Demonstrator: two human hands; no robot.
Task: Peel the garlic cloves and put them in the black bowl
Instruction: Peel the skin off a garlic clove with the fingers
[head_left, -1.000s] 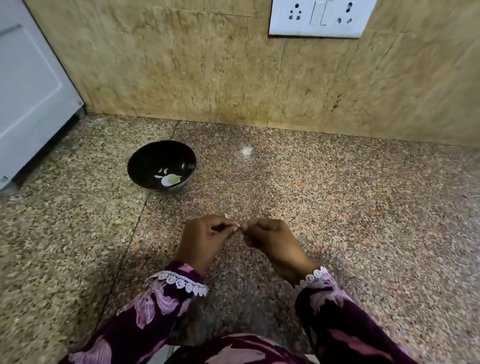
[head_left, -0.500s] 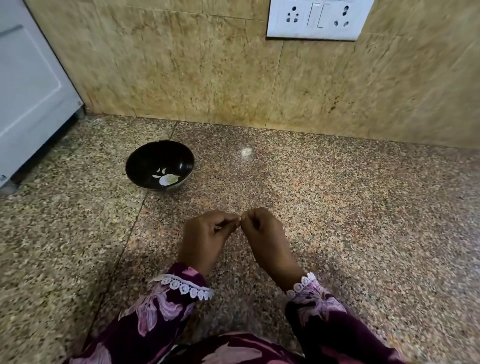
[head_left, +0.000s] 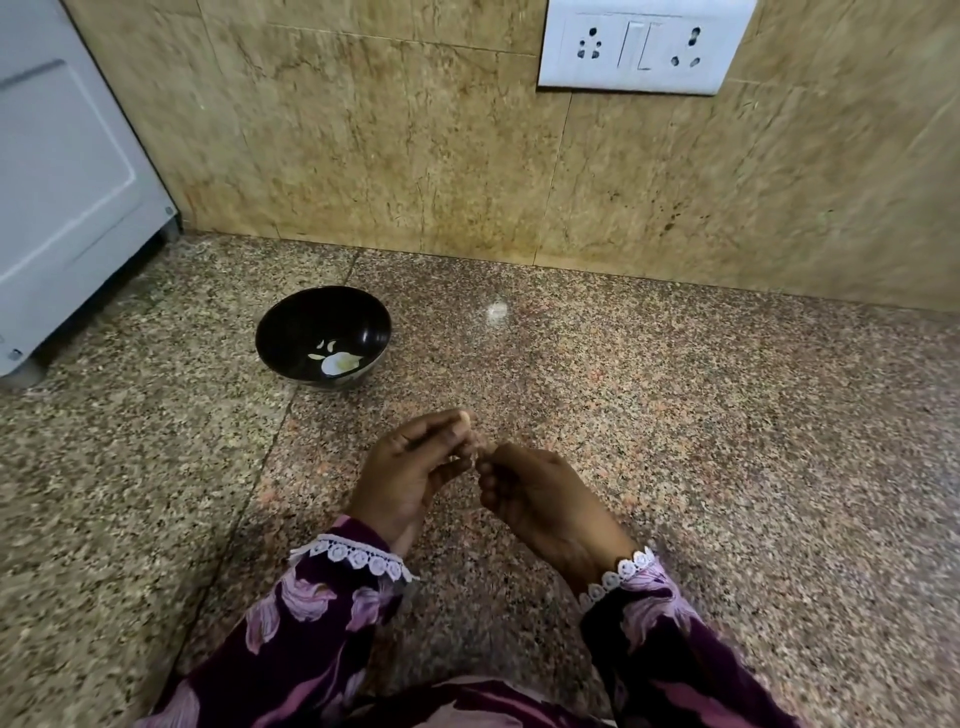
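No legible text, label, brand, number or sign appears anywhere in the head view. The white switch-and-socket plate (head_left: 644, 47) on the wall bears only pin holes and plain rocker switches, with no marking that can be read. The black bowl (head_left: 291, 332), the grey appliance panel (head_left: 62, 182), the speckled surface (head_left: 727, 441) and the floral sleeves (head_left: 311, 623) likewise carry no readable lettering; the pale marks inside the bowl are too small to tell as anything written.
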